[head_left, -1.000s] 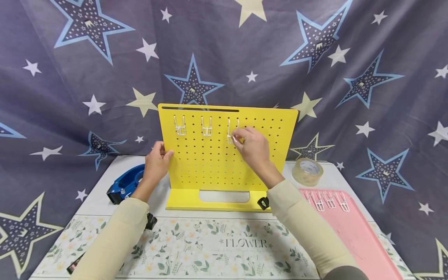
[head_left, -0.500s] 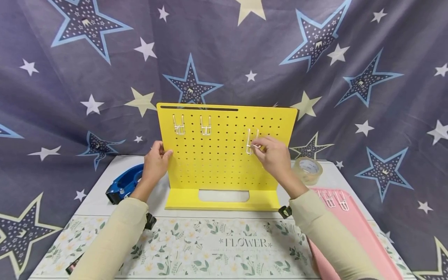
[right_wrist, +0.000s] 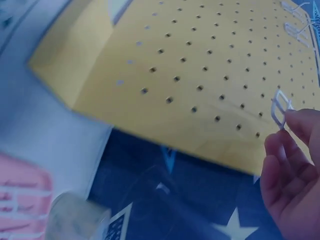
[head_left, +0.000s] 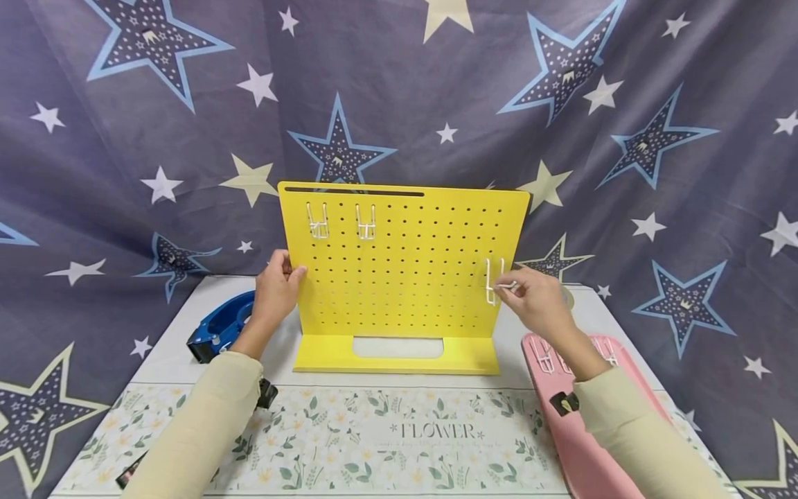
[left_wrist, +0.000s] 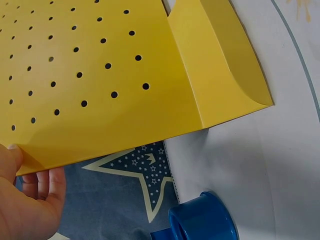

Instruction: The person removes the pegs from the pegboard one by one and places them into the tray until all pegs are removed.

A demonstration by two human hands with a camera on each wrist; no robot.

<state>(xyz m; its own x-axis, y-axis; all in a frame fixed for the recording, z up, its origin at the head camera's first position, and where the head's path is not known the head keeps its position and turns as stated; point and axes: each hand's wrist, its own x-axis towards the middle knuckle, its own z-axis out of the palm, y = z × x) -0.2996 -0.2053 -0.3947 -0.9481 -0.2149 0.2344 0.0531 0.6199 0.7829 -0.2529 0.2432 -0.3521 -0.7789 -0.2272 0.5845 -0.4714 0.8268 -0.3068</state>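
Near the right edge of the yellow pegboard (head_left: 405,298), the right hand (head_left: 541,303) pinched a white wire hook (head_left: 488,281) between thumb and fingers. The left hand (head_left: 276,291) gripped the opposite edge, thumb in front. Two mounted hooks (head_left: 366,226) hung toward the top left corner; spare hooks (head_left: 545,360) lay on a pink tray (head_left: 580,443) along the tabletop's (head_left: 514,353) right edge.
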